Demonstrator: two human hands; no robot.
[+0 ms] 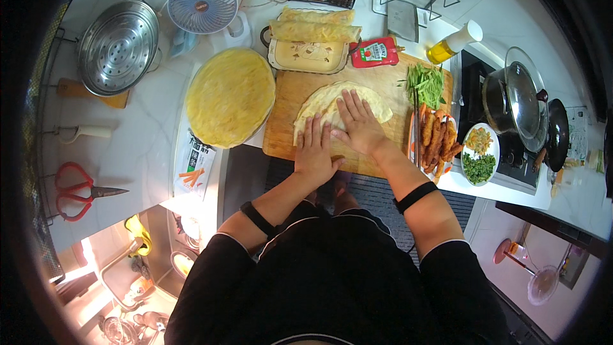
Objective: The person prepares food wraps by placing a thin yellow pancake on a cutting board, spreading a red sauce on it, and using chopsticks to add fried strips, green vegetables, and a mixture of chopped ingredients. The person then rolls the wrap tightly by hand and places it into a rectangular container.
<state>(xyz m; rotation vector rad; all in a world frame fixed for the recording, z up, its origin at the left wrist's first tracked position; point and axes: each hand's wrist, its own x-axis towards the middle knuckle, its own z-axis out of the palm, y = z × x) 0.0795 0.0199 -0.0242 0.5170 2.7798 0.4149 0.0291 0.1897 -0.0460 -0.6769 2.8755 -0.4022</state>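
A pale folded flatbread (pixel 311 105) lies on the wooden cutting board (pixel 282 129). On its lower left part rests my left hand (pixel 313 151), palm down. My right hand (pixel 359 122) presses flat on its middle, fingers pointing up and slightly spread. A round stack of yellow flatbreads (pixel 231 98) stands left of the board. Behind the board, rolled flatbreads (pixel 313 32) lie across a rectangular dish (pixel 306 57). Shredded green vegetable (pixel 425 85) sits at the board's right, above a plate of fried brown strips (pixel 440 141) with chopsticks (pixel 415 129) laid along it.
A red Heinz ketchup pouch (pixel 376 52) lies beside the dish. An oil bottle (pixel 443 50) stands at the back right, near a lidded pot (pixel 498 100) on the stove. A plate of chopped toppings (pixel 480 153) is at right; a small fan (pixel 203 5) stands back left.
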